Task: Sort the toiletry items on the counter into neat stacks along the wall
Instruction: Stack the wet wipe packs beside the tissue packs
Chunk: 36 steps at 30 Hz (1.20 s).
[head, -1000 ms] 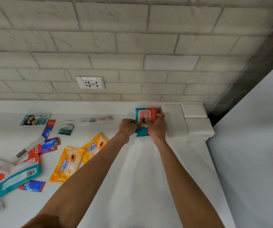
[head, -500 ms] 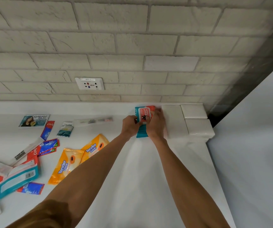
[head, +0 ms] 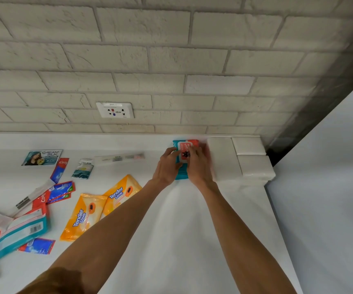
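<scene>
A teal wipes pack with a red label (head: 184,146) lies flat against the wall, just left of the white tissue packs (head: 224,160). My left hand (head: 168,166) holds its left edge with the fingers curled round it. My right hand (head: 199,164) lies on top of the pack, fingers over the label, hiding most of its right side. Two orange Tender Love packs (head: 82,217) lie loose further left on the white counter (head: 182,230).
Two smaller white packs (head: 252,154) stand in the corner. Loose at the left are a Cream Silk sachet (head: 42,157), a dark sachet (head: 83,169), a clear toothbrush pack (head: 119,158), red-blue toothpaste sachets (head: 60,190) and another teal pack (head: 19,234). A wall socket (head: 115,110) is above.
Both hands pushed the teal pack back toward the wall and closer to the white packs. My right hand slid further over its top.
</scene>
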Available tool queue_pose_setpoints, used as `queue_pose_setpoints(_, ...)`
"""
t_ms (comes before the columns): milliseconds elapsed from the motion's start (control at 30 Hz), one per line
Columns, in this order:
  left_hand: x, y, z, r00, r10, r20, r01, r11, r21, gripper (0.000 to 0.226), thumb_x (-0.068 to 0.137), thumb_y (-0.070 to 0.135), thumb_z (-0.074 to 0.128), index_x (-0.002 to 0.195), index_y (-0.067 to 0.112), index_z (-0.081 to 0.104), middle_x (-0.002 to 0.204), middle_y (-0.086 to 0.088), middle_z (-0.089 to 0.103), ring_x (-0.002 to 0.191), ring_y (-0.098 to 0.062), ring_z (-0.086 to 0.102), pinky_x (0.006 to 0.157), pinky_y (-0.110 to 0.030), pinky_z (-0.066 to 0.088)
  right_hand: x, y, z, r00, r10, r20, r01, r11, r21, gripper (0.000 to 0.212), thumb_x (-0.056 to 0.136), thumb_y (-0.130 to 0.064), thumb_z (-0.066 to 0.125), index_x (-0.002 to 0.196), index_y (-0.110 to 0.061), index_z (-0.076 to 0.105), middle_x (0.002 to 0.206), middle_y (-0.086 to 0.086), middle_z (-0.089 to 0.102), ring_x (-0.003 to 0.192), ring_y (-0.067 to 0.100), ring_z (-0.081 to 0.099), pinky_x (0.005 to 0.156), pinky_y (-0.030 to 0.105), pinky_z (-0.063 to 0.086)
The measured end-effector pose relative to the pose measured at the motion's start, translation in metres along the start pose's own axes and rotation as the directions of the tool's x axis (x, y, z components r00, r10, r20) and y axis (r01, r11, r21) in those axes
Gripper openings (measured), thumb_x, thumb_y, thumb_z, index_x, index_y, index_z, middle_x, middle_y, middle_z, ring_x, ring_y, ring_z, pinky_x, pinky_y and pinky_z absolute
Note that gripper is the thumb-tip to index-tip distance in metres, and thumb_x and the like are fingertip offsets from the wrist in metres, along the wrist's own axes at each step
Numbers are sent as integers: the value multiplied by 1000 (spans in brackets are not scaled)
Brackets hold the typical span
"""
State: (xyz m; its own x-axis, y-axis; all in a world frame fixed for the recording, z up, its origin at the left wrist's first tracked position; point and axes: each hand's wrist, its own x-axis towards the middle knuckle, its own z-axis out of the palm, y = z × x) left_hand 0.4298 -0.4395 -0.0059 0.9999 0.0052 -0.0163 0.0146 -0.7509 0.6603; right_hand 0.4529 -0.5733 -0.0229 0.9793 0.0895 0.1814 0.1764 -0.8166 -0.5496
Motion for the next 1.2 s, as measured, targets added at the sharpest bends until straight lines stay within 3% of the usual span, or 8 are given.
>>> queue_pose_setpoints(100, -2, -8, 3, 998, 57, 14, -59, 991, 122, 53, 104, 22, 58, 155, 20, 42, 160, -3, 39, 140, -26, 47, 113, -40, 44, 3, 2, 1, 997, -48, 61, 54, 994, -90, 60, 104, -22, 62, 158, -19, 35, 160, 2, 41, 148, 25, 38, 120, 42, 43)
queue_pose_setpoints(167, -2, -12, 2, 996, 79, 36, -85, 978, 189, 57, 105, 27, 57, 157, 23, 37, 163, 0, 37, 144, -25, 43, 114, -43, 43, 1, 0, 0, 995, -58, 85, 64, 995, -78, 63, 104, -22, 63, 159, -19, 33, 164, 3, 38, 149, 26, 38, 121, 46, 40)
queue_pose_setpoints(333, 4, -16, -2, 990, 128, 61, -140, 955, 260, 60, 101, 24, 62, 156, 25, 39, 160, -2, 42, 142, -29, 46, 111, -47, 48, -5, -2, 5, 986, -47, 157, 72, 985, -155, 84, 101, -26, 66, 167, -18, 13, 173, 3, 17, 159, 27, 20, 126, 47, 32)
queue_pose_setpoints(567, 1, -10, 3, 994, 98, 52, -108, 954, 279, 63, 100, 26, 65, 157, 24, 38, 161, 0, 41, 143, -27, 45, 110, -46, 48, -6, 5, 9, 976, -89, 199, 135, 963, -233, 101, 96, -27, 74, 168, -14, 4, 176, 5, 6, 162, 27, 1, 131, 49, 14)
queue_pose_setpoints(700, 0, -9, 5, 996, 77, 49, -88, 950, 299, 65, 99, 27, 65, 157, 26, 36, 162, 2, 39, 143, -27, 45, 109, -49, 50, -7, 9, 13, 976, -92, 195, 139, 960, -245, 101, 97, -28, 71, 168, -13, 0, 176, 6, 3, 162, 27, -1, 131, 49, 14)
queue_pose_setpoints(833, -1, -13, 9, 995, 69, 68, -88, 934, 346, 70, 98, 29, 67, 159, 29, 31, 164, 6, 35, 141, -28, 48, 107, -50, 51, -9, 9, 17, 978, -90, 188, 144, 945, -295, 99, 99, -33, 69, 168, -13, 1, 176, 7, 3, 162, 28, -2, 131, 47, 5)
queue_pose_setpoints(967, -2, -12, 7, 993, 70, 92, -101, 919, 382, 73, 99, 27, 66, 161, 28, 26, 167, 5, 29, 145, -29, 40, 109, -50, 46, -9, 10, 18, 977, -79, 197, 136, 946, -295, 102, 96, -34, 72, 168, -13, 2, 176, 7, 5, 162, 28, 0, 131, 50, 13)
queue_pose_setpoints(1200, -10, -14, 4, 990, 86, 109, -124, 903, 410, 69, 105, 36, 53, 163, 28, 16, 170, 5, 19, 153, -29, 28, 115, -49, 40, -5, -2, 9, 980, -7, 197, 52, 973, -227, 96, 100, -24, 69, 167, -14, 2, 176, 4, 5, 162, 24, 1, 130, 40, 2)
